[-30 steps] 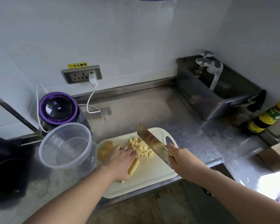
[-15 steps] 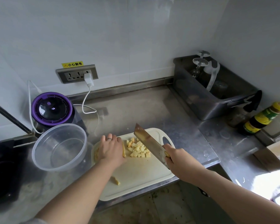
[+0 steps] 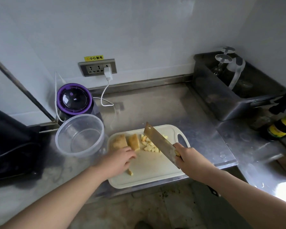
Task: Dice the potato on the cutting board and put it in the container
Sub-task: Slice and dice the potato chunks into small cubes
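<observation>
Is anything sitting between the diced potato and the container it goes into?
Yes. Two uncut potato slabs lie on the cutting board between the diced potato and the clear container; the left hand is just in front of them.

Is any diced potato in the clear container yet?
No, the clear container is empty; the potato dice lie on the cutting board.

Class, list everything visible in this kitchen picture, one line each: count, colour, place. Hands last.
cutting board: one, white, front edge of counter
potato chunks: two, yellow-brown, board's left
potato dice: pile, pale yellow, mid-board
container: one, clear, left of board
knife: one, steel, over board, by dice
appliance: one, purple-lidded, behind container
charger: one, white, in wall socket
tub: one, grey, back right, holding glasses
bottle: one, green-labelled, far right
left hand: by the chunks
right hand: grips knife
</observation>
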`<state>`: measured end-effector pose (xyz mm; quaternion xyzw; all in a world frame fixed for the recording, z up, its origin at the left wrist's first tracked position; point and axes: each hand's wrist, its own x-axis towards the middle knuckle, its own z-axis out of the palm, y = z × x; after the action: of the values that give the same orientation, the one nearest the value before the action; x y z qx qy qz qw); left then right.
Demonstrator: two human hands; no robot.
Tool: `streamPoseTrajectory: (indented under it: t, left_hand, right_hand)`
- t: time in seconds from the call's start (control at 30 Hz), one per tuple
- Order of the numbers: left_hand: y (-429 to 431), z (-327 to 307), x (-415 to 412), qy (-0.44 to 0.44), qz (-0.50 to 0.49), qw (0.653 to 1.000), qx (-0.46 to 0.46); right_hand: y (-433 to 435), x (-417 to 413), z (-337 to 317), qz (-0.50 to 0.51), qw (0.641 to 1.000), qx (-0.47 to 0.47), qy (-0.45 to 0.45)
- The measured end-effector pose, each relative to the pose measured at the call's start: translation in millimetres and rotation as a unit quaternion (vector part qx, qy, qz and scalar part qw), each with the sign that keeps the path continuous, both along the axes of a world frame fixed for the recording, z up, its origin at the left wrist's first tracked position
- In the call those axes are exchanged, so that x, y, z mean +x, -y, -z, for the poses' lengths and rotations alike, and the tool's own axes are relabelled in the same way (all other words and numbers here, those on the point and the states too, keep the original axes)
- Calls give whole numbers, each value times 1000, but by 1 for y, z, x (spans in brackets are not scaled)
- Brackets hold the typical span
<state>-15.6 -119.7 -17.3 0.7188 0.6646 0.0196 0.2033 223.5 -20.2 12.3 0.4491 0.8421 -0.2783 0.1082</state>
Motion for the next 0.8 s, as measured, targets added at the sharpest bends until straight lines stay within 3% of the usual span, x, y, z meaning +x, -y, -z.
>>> streamPoseTrajectory:
  t: [0.2, 0.33, 0.5, 0.67, 0.8]
  left_hand:
    - [16, 31, 6, -13, -3, 997, -82]
    - [8, 40, 18, 55, -114, 990, -64]
    - [-11, 51, 47, 178, -277, 944, -27]
    - [-15, 62, 52, 189, -344, 920, -1]
    - [-8, 64, 51, 166, -342, 925, 5]
  right_hand:
    - [8, 6, -3, -22, 1000, 5, 7]
    - [9, 14, -6, -35, 999, 14, 26]
    - [16, 22, -2, -37, 999, 13, 34]
    - [23, 26, 5, -35, 999, 8, 41]
    - [28, 24, 7, -51, 997, 10, 63]
